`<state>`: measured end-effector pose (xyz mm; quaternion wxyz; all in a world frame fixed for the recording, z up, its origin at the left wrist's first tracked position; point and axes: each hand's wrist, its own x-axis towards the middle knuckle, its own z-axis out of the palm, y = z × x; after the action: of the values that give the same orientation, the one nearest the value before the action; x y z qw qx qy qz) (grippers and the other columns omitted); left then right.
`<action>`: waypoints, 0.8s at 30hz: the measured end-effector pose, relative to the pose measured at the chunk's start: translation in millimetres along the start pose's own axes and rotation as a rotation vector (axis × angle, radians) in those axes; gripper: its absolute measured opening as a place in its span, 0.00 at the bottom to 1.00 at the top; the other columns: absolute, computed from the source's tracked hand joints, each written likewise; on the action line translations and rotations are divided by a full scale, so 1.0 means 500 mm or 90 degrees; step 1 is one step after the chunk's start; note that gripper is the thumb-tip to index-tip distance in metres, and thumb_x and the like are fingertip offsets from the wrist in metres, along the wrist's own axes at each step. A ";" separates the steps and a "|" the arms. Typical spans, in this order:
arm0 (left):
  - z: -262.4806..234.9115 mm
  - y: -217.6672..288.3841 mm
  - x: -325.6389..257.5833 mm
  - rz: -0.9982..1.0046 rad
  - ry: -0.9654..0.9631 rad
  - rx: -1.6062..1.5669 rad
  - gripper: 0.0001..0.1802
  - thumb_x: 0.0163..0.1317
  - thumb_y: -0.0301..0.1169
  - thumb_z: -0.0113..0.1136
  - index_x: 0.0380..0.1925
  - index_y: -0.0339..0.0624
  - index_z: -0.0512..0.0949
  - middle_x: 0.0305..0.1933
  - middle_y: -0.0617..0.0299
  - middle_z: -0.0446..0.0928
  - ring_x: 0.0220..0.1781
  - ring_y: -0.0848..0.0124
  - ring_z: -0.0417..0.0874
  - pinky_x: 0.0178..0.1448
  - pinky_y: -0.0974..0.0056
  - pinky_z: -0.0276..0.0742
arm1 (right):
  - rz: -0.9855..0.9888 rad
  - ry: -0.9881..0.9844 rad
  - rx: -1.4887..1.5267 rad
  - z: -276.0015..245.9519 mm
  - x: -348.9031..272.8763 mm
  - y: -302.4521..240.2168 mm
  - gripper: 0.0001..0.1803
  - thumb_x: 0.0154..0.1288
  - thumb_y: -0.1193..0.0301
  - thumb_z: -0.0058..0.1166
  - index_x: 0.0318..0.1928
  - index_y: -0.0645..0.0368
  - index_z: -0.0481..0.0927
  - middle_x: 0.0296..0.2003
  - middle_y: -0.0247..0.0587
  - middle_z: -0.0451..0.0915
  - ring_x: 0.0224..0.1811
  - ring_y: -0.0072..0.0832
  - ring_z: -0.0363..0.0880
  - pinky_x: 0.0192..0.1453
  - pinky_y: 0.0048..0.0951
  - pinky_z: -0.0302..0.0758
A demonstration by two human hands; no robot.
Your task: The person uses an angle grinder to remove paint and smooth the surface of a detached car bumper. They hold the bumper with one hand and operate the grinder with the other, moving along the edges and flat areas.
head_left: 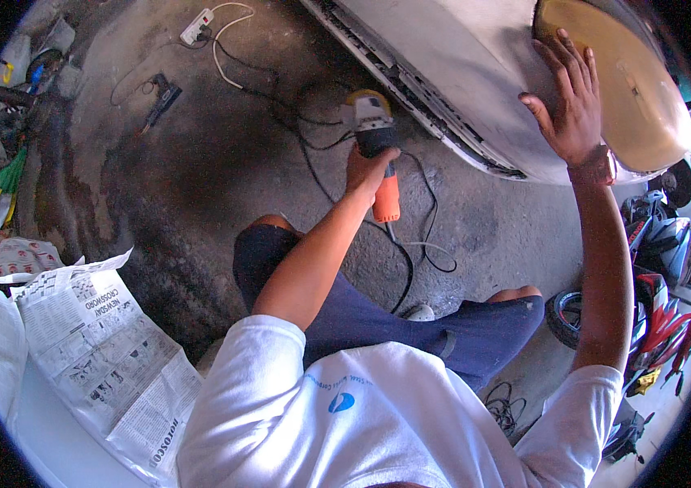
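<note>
My left hand (371, 172) is wrapped round the body of an angle grinder (386, 195) with an orange and black casing. Its silver head, with a yellow disc edge showing, points away from me, beside the lower edge of a pale grey vehicle panel (467, 73). The grinder is held over the concrete floor, and a dark cord trails from its rear end. My right hand (573, 102) rests flat with fingers spread at the border between that panel and a smooth, yellowish rounded part (630, 81), perhaps a headlamp. Nothing is gripped in it.
Dark cords loop across the floor (215, 122) to a white power strip (197, 27). A black pistol-shaped tool (163, 102) lies left of them. Newspaper sheets (109, 350) cover a pale surface at the lower left. Motorcycles (658, 317) stand on the right, near a coiled cable (506, 407).
</note>
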<state>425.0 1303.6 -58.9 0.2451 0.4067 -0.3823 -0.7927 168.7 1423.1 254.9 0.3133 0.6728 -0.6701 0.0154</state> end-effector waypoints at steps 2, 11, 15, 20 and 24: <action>0.004 0.025 0.002 0.025 0.057 -0.037 0.36 0.57 0.32 0.84 0.63 0.43 0.75 0.56 0.59 0.84 0.52 0.63 0.86 0.61 0.55 0.83 | 0.001 0.007 0.002 0.001 0.000 0.004 0.46 0.72 0.40 0.65 0.81 0.50 0.72 0.79 0.50 0.72 0.89 0.47 0.60 0.93 0.59 0.49; 0.010 0.119 -0.055 0.060 0.000 -0.232 0.41 0.66 0.44 0.83 0.72 0.46 0.70 0.64 0.63 0.78 0.64 0.67 0.80 0.70 0.54 0.78 | 0.236 -0.124 0.336 0.037 -0.119 -0.324 0.42 0.63 0.57 0.79 0.72 0.62 0.76 0.64 0.58 0.83 0.66 0.60 0.82 0.68 0.53 0.82; 0.016 0.111 -0.099 0.041 -0.092 -0.244 0.50 0.77 0.70 0.58 0.81 0.44 0.63 0.77 0.59 0.72 0.75 0.65 0.75 0.81 0.51 0.70 | 0.446 -0.301 0.668 0.126 -0.177 -0.503 0.53 0.59 0.59 0.85 0.79 0.61 0.67 0.64 0.60 0.84 0.66 0.54 0.85 0.71 0.47 0.81; 0.025 0.100 -0.150 0.023 -0.161 -0.271 0.42 0.81 0.71 0.46 0.76 0.50 0.72 0.69 0.62 0.82 0.70 0.66 0.82 0.77 0.51 0.75 | 0.651 -0.312 1.092 0.122 -0.187 -0.492 0.44 0.63 0.73 0.79 0.76 0.59 0.69 0.57 0.36 0.86 0.49 0.27 0.88 0.53 0.32 0.86; 0.037 0.109 -0.153 -0.027 -0.238 -0.313 0.43 0.80 0.72 0.44 0.74 0.50 0.75 0.66 0.60 0.84 0.67 0.64 0.85 0.76 0.50 0.78 | 0.642 -0.333 1.183 0.101 -0.178 -0.466 0.42 0.64 0.76 0.77 0.77 0.58 0.70 0.55 0.32 0.86 0.45 0.20 0.85 0.47 0.27 0.84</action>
<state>455.6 1332.6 26.9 0.2450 0.1902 -0.2091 -0.9274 351.7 1458.0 82.0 -0.5127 0.2769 -0.6414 0.4991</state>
